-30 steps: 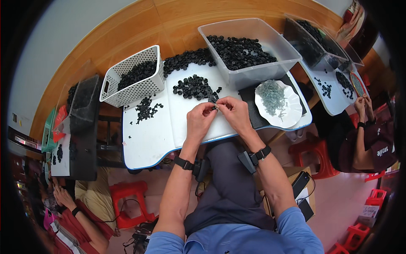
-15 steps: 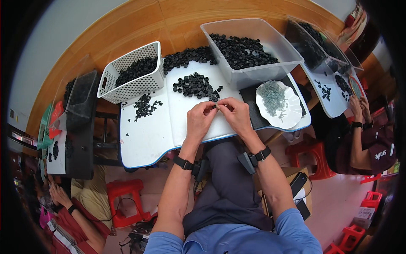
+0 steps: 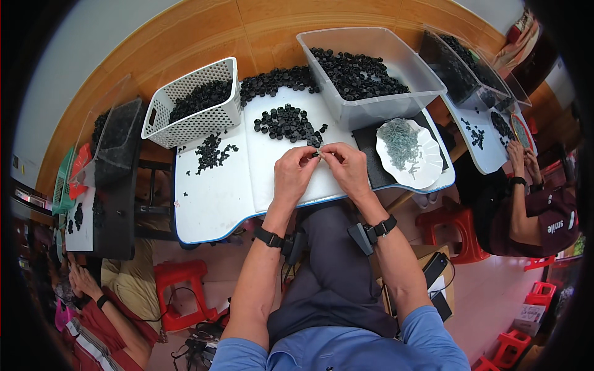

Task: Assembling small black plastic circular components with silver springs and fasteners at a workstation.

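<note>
Now, head view only. Left hand [image 3: 292,173] and right hand [image 3: 348,168] meeting fingertip to fingertip over the white tabletop [image 3: 216,198], both pinched on one small part [image 3: 320,152] held between them, just off the surface; too small to tell its exact shape, pale-greenish by the look. Both grips closed on that part, not released.

Compared with a second ago: hands in near enough the same spot, same pinch, wrists barely shifted. Half a second ago likewise. No reach to any bin, no drop-off seen. Judged as fiddly fitting work going on at the fingertips, one piece not finished.

Just beyond the fingers, a loose pile of black caps [image 3: 288,122] on the tabletop, a few stragglers nearly touching the held part. Smaller scatter of black pieces [image 3: 213,151] off to the left, apart from the hands. White perforated basket [image 3: 195,102] back left, part full of black pieces. Clear plastic tub [image 3: 365,74] back right, well filled with the same. White plate [image 3: 405,154] of thin grey-green bits just right of the right hand, sitting on a dark mat. Black bands on both wrists.

Other people at work: one seated at right edge, hands [image 3: 523,166] at a neighbouring table; another at lower left, mostly cut off.
</note>
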Demonstrator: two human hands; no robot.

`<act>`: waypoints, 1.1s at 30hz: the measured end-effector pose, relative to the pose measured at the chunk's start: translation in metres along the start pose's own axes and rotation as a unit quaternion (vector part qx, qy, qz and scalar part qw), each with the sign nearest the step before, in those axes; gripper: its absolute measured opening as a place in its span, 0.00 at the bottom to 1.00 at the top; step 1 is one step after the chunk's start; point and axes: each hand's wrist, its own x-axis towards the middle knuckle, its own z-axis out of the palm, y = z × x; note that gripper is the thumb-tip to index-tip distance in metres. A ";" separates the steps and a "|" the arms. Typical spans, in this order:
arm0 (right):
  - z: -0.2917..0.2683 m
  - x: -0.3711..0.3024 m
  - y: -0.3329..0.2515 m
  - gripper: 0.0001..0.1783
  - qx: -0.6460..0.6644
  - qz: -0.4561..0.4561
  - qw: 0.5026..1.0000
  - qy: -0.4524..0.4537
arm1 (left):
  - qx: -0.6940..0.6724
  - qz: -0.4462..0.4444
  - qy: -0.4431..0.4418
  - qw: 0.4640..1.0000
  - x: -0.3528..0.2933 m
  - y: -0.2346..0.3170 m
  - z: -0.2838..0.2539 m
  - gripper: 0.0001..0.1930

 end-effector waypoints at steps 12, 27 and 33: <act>0.003 -0.003 0.002 0.06 -0.037 -0.069 0.997 0.015 | 0.016 0.013 -0.001 1.000 0.000 -0.001 0.000 0.10; -0.001 0.001 -0.003 0.06 0.019 -0.003 1.000 -0.022 | 0.024 0.018 0.002 1.000 -0.001 -0.001 0.001 0.10; 0.000 0.001 0.001 0.06 -0.014 -0.041 0.999 -0.023 | 0.031 0.016 -0.014 0.999 -0.001 0.000 0.000 0.10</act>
